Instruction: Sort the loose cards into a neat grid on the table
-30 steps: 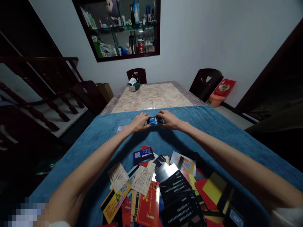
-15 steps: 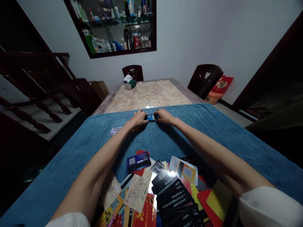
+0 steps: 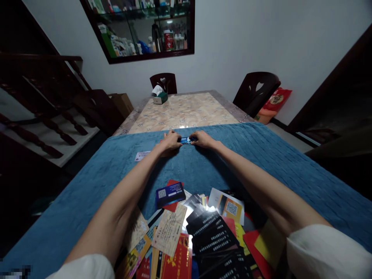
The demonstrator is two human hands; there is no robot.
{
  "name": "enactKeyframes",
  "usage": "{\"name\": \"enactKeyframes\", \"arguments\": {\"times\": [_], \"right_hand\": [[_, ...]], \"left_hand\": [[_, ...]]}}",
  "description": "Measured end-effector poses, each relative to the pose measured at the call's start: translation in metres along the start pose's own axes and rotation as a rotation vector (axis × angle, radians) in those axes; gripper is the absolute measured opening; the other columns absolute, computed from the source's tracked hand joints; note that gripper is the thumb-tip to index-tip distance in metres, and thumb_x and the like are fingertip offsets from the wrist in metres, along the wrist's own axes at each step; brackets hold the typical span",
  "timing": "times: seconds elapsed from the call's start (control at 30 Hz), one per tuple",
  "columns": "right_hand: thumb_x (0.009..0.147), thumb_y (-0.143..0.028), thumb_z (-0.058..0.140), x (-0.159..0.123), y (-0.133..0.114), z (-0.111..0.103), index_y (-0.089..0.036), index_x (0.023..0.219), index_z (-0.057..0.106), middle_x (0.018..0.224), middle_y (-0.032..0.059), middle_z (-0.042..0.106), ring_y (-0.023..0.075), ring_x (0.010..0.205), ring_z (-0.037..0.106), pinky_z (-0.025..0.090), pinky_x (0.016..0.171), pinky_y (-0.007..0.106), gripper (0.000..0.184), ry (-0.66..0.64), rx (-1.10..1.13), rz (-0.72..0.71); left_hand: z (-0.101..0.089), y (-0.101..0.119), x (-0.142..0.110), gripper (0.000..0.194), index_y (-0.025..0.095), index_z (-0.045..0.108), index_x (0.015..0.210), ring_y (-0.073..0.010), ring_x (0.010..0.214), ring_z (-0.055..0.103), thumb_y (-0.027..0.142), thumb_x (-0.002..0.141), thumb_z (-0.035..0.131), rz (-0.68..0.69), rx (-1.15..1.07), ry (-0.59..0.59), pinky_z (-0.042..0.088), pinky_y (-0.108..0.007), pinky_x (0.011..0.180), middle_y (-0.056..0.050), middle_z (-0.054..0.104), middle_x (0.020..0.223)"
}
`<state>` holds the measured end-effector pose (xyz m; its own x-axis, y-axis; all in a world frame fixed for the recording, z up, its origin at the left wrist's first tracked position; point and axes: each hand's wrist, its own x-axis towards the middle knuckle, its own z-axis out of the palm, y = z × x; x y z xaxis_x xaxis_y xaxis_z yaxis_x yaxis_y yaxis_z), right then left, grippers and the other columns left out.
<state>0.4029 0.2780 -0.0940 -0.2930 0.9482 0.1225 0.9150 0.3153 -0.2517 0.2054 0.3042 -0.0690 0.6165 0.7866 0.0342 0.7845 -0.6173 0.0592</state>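
Near the far edge of the blue cloth, a small blue card lies between my two hands. My left hand has its fingers closed on the card's left end, and my right hand pinches the right end. Both hands partly cover the card, and it looks low against the cloth. A pale card rests to the left of my left wrist, partly behind the forearm. A bit of red shows beside my left hand; what it belongs to is hidden.
A loose heap of cards lies close to me, with black cards, a beige card, a purple-blue card and a red card. The blue cloth covers the near table. A tissue box stands at the back.
The view has tipped slightly downward. Both hands stay at the blue card, which now appears a little flatter and lower between the fingers. The heap of cards looks unchanged.
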Motion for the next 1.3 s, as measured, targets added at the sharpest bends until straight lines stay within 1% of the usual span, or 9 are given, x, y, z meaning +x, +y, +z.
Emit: {"name": "enactKeyframes", "arguments": {"times": [0.3, 0.47, 0.63, 0.73, 0.87, 0.93, 1.03, 1.13, 1.3], "right_hand": [[0.086, -0.028, 0.066, 0.0, -0.001, 0.002, -0.018, 0.12, 0.07, 0.12, 0.0102, 0.069, 0.0223, 0.106, 0.063, 0.043, 0.091, 0.026, 0.035, 0.009, -0.011, 0.002], [0.086, -0.028, 0.067, -0.003, -0.005, 0.002, -0.015, 0.12, 0.069, 0.118, 0.013, 0.068, 0.023, 0.107, 0.061, 0.043, 0.094, 0.028, 0.037, 0.019, -0.029, 0.027], [0.088, -0.029, 0.064, -0.019, -0.016, -0.006, -0.011, 0.133, 0.058, 0.127, 0.0203, 0.06, 0.0247, 0.108, 0.06, 0.045, 0.095, 0.032, 0.049, 0.077, -0.018, 0.059], [0.091, -0.029, 0.06, -0.032, -0.029, -0.013, -0.01, 0.134, 0.057, 0.129, 0.0217, 0.057, 0.0271, 0.113, 0.057, 0.044, 0.095, 0.034, 0.047, 0.106, -0.008, 0.043], [0.092, -0.029, 0.059, -0.052, -0.057, -0.017, -0.017, 0.122, 0.067, 0.12, 0.0141, 0.063, 0.024, 0.109, 0.059, 0.044, 0.094, 0.031, 0.033, 0.08, 0.015, -0.053], [0.092, -0.028, 0.059, -0.062, -0.074, -0.014, -0.018, 0.116, 0.07, 0.116, 0.0118, 0.066, 0.0231, 0.106, 0.059, 0.043, 0.093, 0.031, 0.028, 0.049, 0.041, -0.161], [0.093, -0.027, 0.059, -0.08, -0.102, -0.006, -0.017, 0.111, 0.071, 0.11, 0.0118, 0.067, 0.0228, 0.102, 0.06, 0.044, 0.089, 0.033, 0.024, 0.031, 0.096, -0.337], [0.093, -0.028, 0.059, -0.097, -0.13, 0.003, -0.018, 0.109, 0.071, 0.109, 0.0113, 0.068, 0.0231, 0.103, 0.06, 0.045, 0.087, 0.034, 0.022, 0.014, 0.139, -0.405], [0.098, -0.033, 0.052, -0.119, -0.167, 0.008, -0.022, 0.118, 0.067, 0.12, 0.0084, 0.066, 0.0228, 0.109, 0.058, 0.043, 0.086, 0.033, 0.027, -0.078, 0.093, -0.481]], "left_hand": [[-0.001, 0.014, -0.006, 0.02, 0.015, 0.073, 0.091, -0.0379, 0.122, 0.041, 0.018, 0.077, 0.059, 0.025, 0.031, 0.023, 0.035, -0.053, 0.095, -0.016, 0.067, 0.111], [-0.006, 0.024, -0.024, 0.029, 0.016, 0.071, 0.104, -0.0339, 0.128, 0.038, 0.015, 0.081, 0.053, 0.071, 0.019, 0.084, 0.033, -0.052, 0.098, -0.014, 0.064, 0.123], [-0.019, 0.029, -0.05, 0.033, 0.017, 0.069, 0.112, -0.0336, 0.133, 0.036, 0.016, 0.083, 0.052, 0.076, 0.0, 0.131, 0.031, -0.053, 0.1, -0.012, 0.064, 0.127], [-0.028, 0.031, -0.073, 0.034, 0.017, 0.069, 0.113, -0.0345, 0.133, 0.037, 0.015, 0.083, 0.052, 0.082, -0.033, 0.169, 0.031, -0.053, 0.1, -0.012, 0.065, 0.127], [-0.034, 0.031, -0.111, 0.035, 0.017, 0.068, 0.114, -0.0347, 0.132, 0.038, 0.015, 0.083, 0.051, 0.074, -0.07, 0.206, 0.031, -0.054, 0.1, -0.011, 0.065, 0.127], [-0.036, 0.032, -0.134, 0.035, 0.017, 0.068, 0.115, -0.0346, 0.132, 0.038, 0.015, 0.084, 0.051, 0.063, -0.082, 0.21, 0.031, -0.055, 0.1, -0.011, 0.065, 0.127], [-0.038, 0.032, -0.17, 0.032, 0.019, 0.068, 0.112, -0.0345, 0.132, 0.038, 0.016, 0.085, 0.053, 0.053, -0.111, 0.197, 0.031, -0.056, 0.1, -0.01, 0.066, 0.125], [-0.039, 0.033, -0.207, 0.03, 0.019, 0.069, 0.111, -0.034, 0.131, 0.039, 0.016, 0.086, 0.054, 0.037, -0.142, 0.18, 0.029, -0.058, 0.102, -0.009, 0.068, 0.123], [-0.033, 0.031, -0.264, 0.035, 0.021, 0.069, 0.11, -0.034, 0.131, 0.04, 0.009, 0.083, 0.05, -0.034, -0.182, 0.161, 0.031, -0.057, 0.101, -0.008, 0.069, 0.119]]}}
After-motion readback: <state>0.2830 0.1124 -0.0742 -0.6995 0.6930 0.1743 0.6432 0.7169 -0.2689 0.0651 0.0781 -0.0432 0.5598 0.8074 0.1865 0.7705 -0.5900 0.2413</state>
